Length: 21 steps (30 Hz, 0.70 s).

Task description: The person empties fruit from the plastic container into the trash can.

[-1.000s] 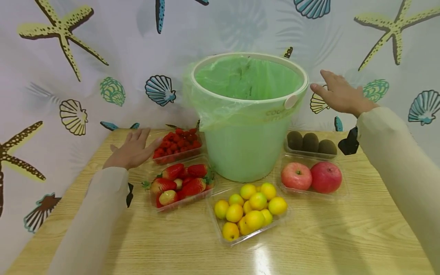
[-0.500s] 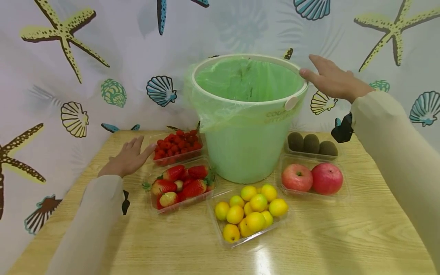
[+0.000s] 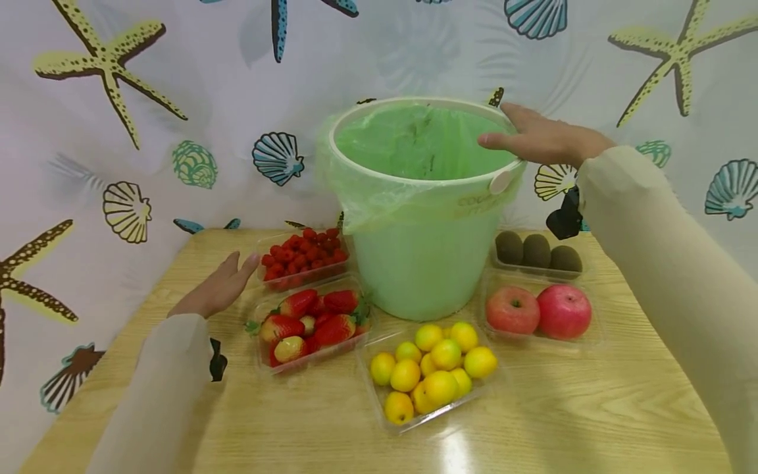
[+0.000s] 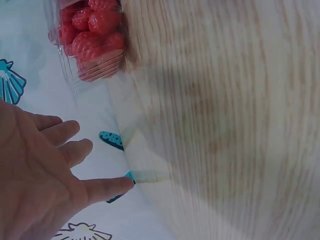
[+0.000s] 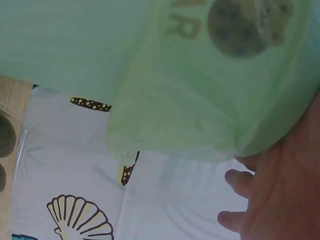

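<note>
I note my right hand (image 3: 547,139) resting flat, fingers straight, on the far rim of the pale green plastic bucket (image 3: 423,257) standing mid-worktop (image 3: 562,408), while my left hand (image 3: 216,289) hovers relaxed beside the clear raspberry tray (image 3: 303,258).

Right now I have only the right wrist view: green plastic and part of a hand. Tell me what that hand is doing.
Observer: The right hand lies flat with straight fingers on the far right rim of the green bucket.
Operator: Give me the other hand.
Observer: The left hand is open, low over the table, just left of the raspberry tray.
Operator: Report what stands in front of the bucket.
Observer: A clear tray of yellow fruit.
</note>
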Tool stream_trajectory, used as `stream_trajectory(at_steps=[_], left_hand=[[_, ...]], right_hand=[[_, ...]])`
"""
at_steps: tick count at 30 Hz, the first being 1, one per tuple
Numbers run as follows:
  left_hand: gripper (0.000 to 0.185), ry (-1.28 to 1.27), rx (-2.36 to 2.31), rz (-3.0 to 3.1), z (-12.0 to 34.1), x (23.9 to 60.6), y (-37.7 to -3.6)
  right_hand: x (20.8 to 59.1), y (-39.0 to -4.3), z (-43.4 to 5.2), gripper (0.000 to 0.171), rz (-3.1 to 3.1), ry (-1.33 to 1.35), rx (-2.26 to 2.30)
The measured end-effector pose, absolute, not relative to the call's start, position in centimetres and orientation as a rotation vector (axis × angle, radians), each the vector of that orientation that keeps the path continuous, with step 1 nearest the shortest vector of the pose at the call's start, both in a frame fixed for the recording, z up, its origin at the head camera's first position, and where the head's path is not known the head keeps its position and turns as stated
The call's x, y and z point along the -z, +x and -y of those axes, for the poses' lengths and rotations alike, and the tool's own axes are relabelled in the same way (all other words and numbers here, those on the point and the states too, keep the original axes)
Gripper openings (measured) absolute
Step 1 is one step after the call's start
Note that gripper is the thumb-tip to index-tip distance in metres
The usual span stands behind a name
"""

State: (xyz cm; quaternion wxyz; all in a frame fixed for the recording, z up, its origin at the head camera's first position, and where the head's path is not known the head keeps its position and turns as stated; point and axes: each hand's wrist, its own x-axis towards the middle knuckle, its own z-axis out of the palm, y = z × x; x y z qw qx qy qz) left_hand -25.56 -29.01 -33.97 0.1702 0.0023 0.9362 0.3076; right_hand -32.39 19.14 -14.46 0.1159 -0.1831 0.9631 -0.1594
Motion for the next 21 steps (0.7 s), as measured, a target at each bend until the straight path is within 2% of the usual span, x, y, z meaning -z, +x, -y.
stream_trajectory(at_steps=[9,21], left_hand=[[0.095,0.014,-1.005,-2.615,28.7,35.2,-25.7],[0.095,-0.031,-1.133,-2.605,28.3,36.8,-26.8]], right_hand=[[14.0,-32.5,-17.2,0.097,-2.773,-0.461,0.400],[14.4,-33.3,-16.6,0.098,-2.855,-0.450,0.240]])
